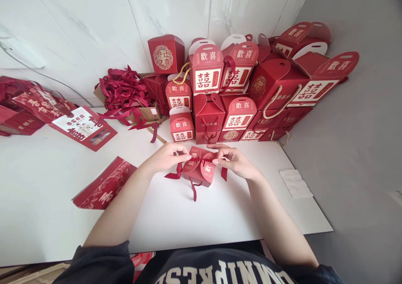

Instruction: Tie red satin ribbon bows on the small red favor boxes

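Note:
A small red gift box (196, 177) lies on the white table in front of me, its rounded flaps folded over the top. A dark red ribbon (179, 172) crosses the box and is knotted near its middle, with loose tails hanging at both sides. My left hand (171, 155) pinches the ribbon at the left of the knot. On the other side, my right hand (234, 160) pinches the ribbon between thumb and fingers. A twisted red cord (194, 192) hangs from the box's near side onto the table.
Stacked red gift boxes (209, 114) line the wall behind. A carton of tangled ribbons (125, 93) stands back left. Flat red bags (105, 183) lie on the white table (176, 229) to the left. A folded white paper (295, 183) is near the right edge.

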Tool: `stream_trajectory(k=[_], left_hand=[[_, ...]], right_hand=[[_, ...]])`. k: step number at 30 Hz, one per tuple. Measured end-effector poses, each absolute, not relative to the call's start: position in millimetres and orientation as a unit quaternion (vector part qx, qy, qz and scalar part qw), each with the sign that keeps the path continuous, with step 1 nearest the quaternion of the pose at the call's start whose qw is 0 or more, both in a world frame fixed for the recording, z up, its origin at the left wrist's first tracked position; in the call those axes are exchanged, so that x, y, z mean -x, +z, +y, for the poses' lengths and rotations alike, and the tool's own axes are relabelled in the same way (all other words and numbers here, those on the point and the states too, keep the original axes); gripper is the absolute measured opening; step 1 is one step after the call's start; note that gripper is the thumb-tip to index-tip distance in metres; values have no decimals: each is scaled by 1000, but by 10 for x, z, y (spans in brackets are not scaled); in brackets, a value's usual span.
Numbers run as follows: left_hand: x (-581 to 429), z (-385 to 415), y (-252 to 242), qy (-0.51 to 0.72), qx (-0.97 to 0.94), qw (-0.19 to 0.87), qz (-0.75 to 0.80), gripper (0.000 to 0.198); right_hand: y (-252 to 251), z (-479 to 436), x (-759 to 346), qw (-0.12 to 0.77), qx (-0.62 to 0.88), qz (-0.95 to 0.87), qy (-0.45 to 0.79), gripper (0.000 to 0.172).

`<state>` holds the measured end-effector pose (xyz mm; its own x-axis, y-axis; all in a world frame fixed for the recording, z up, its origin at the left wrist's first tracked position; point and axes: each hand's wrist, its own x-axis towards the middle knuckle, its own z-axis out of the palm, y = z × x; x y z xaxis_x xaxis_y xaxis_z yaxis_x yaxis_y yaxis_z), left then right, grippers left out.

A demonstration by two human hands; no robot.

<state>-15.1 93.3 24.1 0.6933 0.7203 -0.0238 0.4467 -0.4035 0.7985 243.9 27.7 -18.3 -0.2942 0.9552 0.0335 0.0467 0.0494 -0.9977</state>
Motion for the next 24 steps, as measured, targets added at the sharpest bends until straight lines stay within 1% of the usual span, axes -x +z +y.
stream_trajectory(k=[4,6,9,12,15,18,24], left_hand=[[259,1023,234,108,-801,452,377,30],[301,1051,234,79,-805,464,361,30],[328,1059,231,50,-808,488,326,18],[285,1027,210,90,-786,508,341,14],[198,971,195,128,-719,550,405,12],[134,917,212,132,-686,564,440,18],[129,924,224,111,-748,512,408,35]], right_hand=[[-198,284,-2503,393,433,-609,535,31],[-212,288,-2515,389,438,-610,533,31],[-217,289,-2514,384,451,-612,524,30],[-198,283,-2493,369,455,-627,514,31],[-174,272,-2457,370,450,-639,502,30],[-166,263,-2424,375,444,-638,506,28],[-183,257,-2436,390,439,-647,487,26]])
